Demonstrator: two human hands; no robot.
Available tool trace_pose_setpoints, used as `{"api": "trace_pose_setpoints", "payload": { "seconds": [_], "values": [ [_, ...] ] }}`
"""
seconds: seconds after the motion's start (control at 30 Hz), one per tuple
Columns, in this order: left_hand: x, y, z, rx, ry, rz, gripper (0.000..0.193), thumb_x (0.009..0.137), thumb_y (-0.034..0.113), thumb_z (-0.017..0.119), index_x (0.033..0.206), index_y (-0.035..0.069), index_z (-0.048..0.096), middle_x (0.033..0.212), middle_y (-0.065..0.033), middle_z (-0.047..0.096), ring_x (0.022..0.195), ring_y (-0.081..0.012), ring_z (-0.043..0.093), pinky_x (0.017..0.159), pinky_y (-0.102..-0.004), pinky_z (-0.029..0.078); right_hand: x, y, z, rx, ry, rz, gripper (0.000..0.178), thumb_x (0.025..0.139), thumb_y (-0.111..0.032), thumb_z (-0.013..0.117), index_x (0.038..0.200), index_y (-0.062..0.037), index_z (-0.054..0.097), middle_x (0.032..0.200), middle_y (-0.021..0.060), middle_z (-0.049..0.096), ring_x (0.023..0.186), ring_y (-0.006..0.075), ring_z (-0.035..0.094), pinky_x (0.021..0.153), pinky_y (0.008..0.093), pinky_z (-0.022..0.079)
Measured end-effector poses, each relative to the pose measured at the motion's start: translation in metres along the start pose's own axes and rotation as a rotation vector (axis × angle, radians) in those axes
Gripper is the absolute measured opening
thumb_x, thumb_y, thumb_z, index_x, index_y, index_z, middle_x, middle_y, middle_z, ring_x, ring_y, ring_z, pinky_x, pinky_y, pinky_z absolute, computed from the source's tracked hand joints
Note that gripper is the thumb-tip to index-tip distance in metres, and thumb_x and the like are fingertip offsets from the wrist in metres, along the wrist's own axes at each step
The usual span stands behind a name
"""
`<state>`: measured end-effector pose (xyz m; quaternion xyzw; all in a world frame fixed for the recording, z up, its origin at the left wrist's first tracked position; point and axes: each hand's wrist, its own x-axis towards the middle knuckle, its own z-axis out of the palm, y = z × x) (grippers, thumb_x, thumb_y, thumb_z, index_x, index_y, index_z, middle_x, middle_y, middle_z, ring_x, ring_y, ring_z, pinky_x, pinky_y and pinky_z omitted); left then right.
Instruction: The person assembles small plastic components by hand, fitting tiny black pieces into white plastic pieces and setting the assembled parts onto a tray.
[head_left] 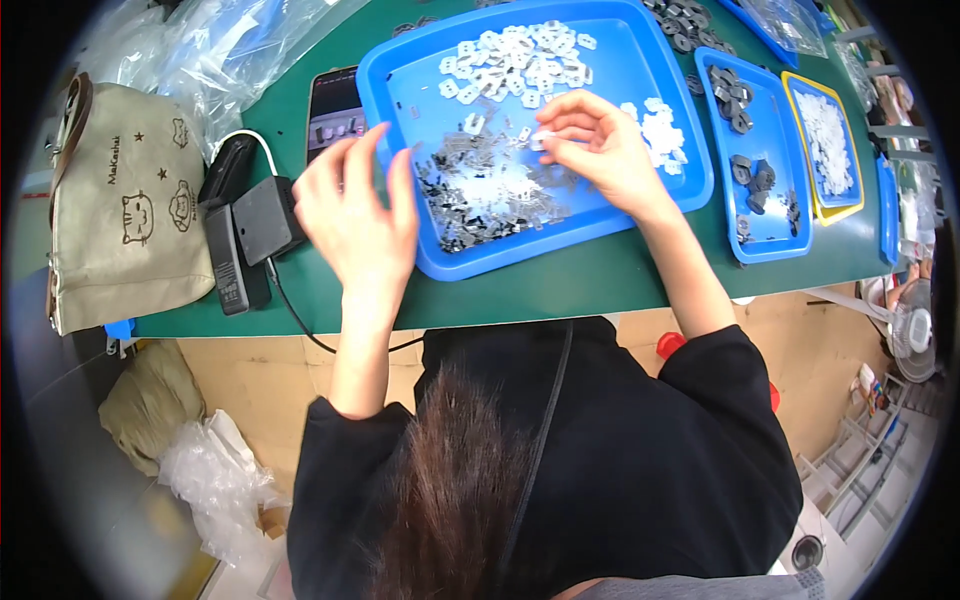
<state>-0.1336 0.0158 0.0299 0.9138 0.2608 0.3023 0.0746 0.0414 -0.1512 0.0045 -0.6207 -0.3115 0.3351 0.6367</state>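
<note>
A large blue tray (pixel 640 215) lies on the green table in front of me. White plastic pieces (pixel 515 60) are heaped along its far side, and small thin metal pieces (pixel 480 190) are scattered over its near left part. A smaller pile of white parts (pixel 662 138) sits at the tray's right. My right hand (pixel 605 150) is over the tray, pinching a small white plastic piece (pixel 541 140) between thumb and fingers. My left hand (pixel 360 205) hovers by the tray's left edge, its fingers apart and holding nothing that shows.
A blue tray with dark grey parts (pixel 755 185) and a yellow-rimmed tray of white pieces (pixel 825 140) stand to the right. On the left are a beige cloth bag (pixel 135 210), black adapters with cables (pixel 265 220) and a phone (pixel 335 105). Clear plastic bags (pixel 235 60) lie at the far left.
</note>
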Motion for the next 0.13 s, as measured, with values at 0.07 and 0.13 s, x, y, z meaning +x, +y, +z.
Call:
{"api": "trace_pose_setpoints", "payload": {
  "seconds": [0.07, 0.13],
  "values": [
    [-0.016, -0.023, -0.004, 0.302, 0.073, -0.06, 0.029, 0.081, 0.028, 0.065, 0.107, 0.016, 0.062, 0.122, -0.0133, 0.047, 0.117, -0.0322, 0.039, 0.097, -0.0457, 0.03, 0.002, 0.003, -0.002, 0.034, -0.035, 0.048, 0.022, 0.081, -0.003, 0.061, 0.102, -0.0013, 0.054, 0.094, 0.0065, 0.059, 0.086, 0.0112, 0.058, 0.078, 0.0246, 0.049],
    [-0.028, -0.041, -0.007, 0.454, 0.045, -0.1, 0.035, 0.08, 0.035, 0.065, 0.111, 0.018, 0.06, 0.134, -0.013, 0.036, 0.129, -0.0339, 0.027, 0.103, -0.0546, 0.019, 0.006, 0.006, -0.001, 0.034, -0.084, 0.038, 0.024, 0.082, -0.003, 0.058, 0.105, -0.0024, 0.051, 0.095, 0.0066, 0.058, 0.088, 0.0124, 0.058, 0.083, 0.0257, 0.047]
  ]
}}
